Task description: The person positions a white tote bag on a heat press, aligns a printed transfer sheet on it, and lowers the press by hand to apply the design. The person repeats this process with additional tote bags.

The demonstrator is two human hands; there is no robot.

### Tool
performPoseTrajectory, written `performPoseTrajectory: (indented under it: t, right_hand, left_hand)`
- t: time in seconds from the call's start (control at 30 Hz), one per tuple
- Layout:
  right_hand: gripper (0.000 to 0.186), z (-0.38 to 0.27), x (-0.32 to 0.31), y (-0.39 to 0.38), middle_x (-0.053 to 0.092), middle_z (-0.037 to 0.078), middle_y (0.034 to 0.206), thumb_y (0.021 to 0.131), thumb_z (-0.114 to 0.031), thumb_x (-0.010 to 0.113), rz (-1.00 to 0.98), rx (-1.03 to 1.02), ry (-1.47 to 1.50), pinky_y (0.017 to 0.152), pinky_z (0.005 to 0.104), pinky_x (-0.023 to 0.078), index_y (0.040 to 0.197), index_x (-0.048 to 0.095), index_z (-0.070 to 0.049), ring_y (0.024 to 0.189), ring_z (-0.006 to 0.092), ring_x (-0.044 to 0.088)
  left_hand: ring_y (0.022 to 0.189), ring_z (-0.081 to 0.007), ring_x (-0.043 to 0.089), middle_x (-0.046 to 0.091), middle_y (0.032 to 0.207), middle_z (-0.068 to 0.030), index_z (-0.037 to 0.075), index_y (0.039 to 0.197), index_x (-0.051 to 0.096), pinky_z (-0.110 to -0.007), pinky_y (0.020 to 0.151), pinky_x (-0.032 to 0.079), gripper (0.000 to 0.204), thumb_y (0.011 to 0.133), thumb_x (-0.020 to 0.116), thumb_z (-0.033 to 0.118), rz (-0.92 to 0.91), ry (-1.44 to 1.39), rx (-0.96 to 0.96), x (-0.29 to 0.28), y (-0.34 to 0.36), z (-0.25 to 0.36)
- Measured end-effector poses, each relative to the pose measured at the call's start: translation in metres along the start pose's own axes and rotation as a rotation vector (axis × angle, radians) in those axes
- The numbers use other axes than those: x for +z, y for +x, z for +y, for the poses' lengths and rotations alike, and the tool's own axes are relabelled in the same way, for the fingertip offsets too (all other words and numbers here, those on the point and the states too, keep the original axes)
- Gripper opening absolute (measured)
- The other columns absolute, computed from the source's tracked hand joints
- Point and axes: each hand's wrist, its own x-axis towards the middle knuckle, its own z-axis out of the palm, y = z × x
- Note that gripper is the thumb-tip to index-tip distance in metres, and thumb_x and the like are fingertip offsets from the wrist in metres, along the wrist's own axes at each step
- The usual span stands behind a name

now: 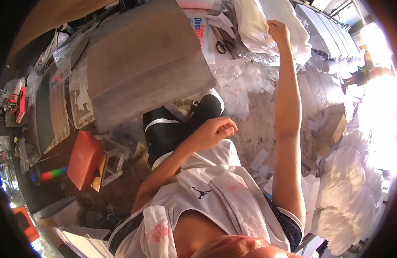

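Observation:
My right arm stretches far forward, and my right hand point(279, 32) is closed at the edge of a thick stack of soft white cloth point(255, 30). Its fingertips press into the upper layers, and how many they pinch is hidden. Over my lap hovers my left hand point(216, 132), fingers loosely bent and apart, with nothing in it. In front of my knees lies a wide grey-brown padded board point(142, 60). Black-handled scissors point(224, 46) rest between this board and the white stack.
A red box-shaped block point(84, 159) stands at my left. More white bundles point(347, 180) are heaped at my right. Crumpled clear plastic point(237, 88) hangs below the table edge. A person's leg point(357, 79) shows at the far right, near bright light.

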Motion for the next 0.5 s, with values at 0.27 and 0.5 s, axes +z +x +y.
performPoseTrajectory:
  t: [0.27, 0.5]
  right_hand:
    - [0.021, 0.002, 0.017, 0.003, 0.075, 0.006, 0.078, 0.082, -0.03, 0.084, 0.073, 0.107, 0.184, 0.075, 0.0354, 0.055, 0.088, 0.078, -0.01, 0.073, 0.019, 0.069]
    - [0.042, 0.008, 0.001, 0.008, 0.046, -0.002, 0.061, 0.087, -0.037, 0.086, -0.075, 0.037, 0.449, 0.056, 0.0344, 0.036, 0.072, 0.058, -0.009, 0.058, 0.0118, 0.041]
  left_hand:
    - [0.096, -0.0129, 0.07, 0.073, 0.103, -0.0058, 0.001, 0.112, 0.071, -0.03, 0.087, 0.055, 0.017, 0.108, 0.063, 0.016, 0.353, 0.085, 0.128, -0.04, -0.041, 0.091]
    - [0.097, -0.0133, 0.069, 0.073, 0.101, -0.0053, 0.0, 0.113, 0.072, -0.03, 0.09, 0.055, 0.019, 0.107, 0.065, 0.016, 0.253, -0.034, 0.012, -0.042, -0.062, 0.075]
